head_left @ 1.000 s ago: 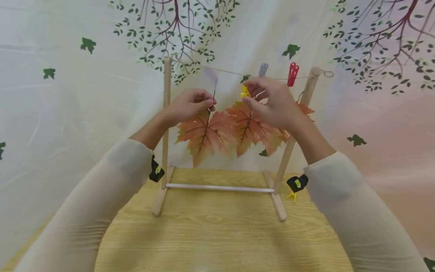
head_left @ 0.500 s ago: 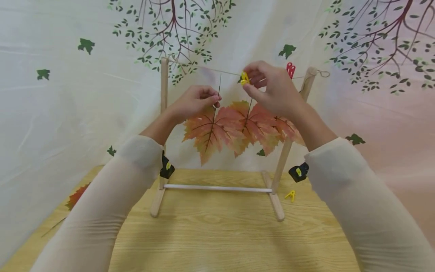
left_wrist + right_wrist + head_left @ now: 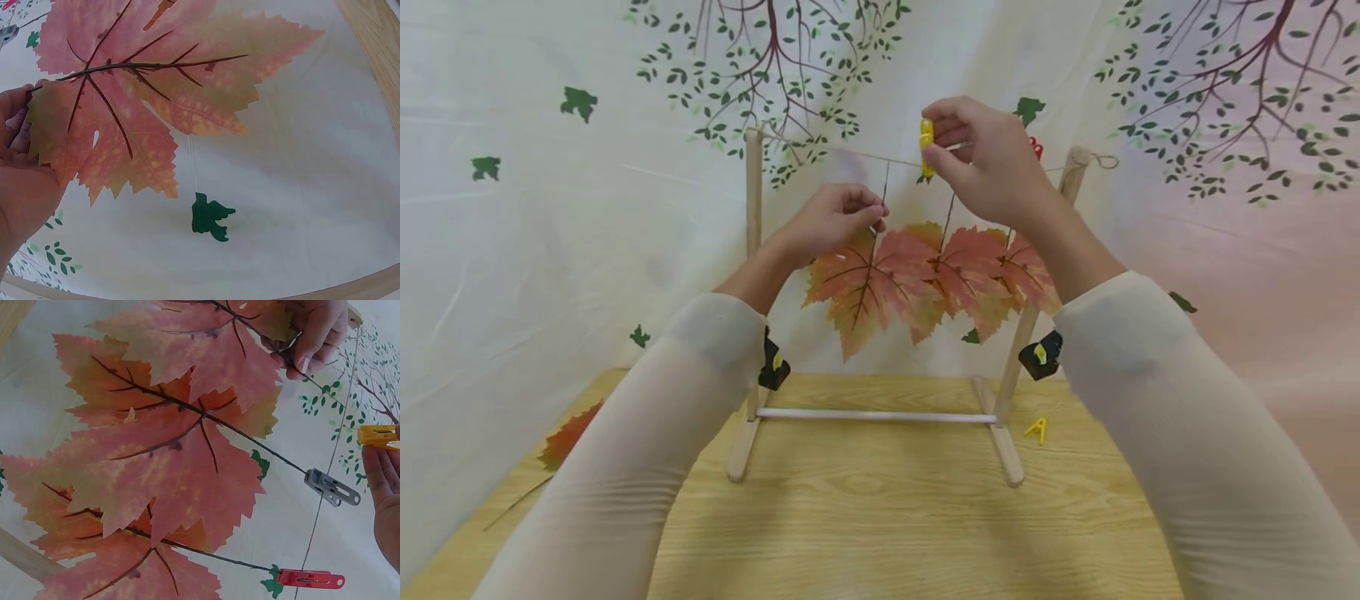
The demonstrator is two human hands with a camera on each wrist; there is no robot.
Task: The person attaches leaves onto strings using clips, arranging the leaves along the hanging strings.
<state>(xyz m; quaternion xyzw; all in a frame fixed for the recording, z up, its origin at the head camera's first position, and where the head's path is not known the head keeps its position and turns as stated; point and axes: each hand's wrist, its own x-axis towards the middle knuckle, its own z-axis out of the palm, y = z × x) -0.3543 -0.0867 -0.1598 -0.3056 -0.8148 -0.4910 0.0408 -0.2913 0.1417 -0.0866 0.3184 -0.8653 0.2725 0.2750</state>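
A small wooden rack (image 3: 751, 250) stands on the table with a string (image 3: 850, 153) stretched between its posts. My left hand (image 3: 838, 218) pinches the stem of an orange maple leaf (image 3: 861, 287) just under the string; the same leaf (image 3: 125, 100) fills the left wrist view. My right hand (image 3: 977, 158) pinches a yellow clothespin (image 3: 927, 146) at the string, also seen as the yellow clothespin (image 3: 377, 436) at the right wrist view's edge. Two more leaves (image 3: 169, 462) hang from a grey clothespin (image 3: 331, 487) and a red clothespin (image 3: 310, 579).
Another yellow clip (image 3: 1037, 429) lies on the wooden table (image 3: 880, 533) by the rack's right foot. A loose leaf (image 3: 568, 435) lies at the table's left edge. A white cloth (image 3: 550, 208) printed with trees hangs behind.
My right hand has risen with the yellow clothespin from below the string up to it. My left hand has lifted the leaf slightly to the right.
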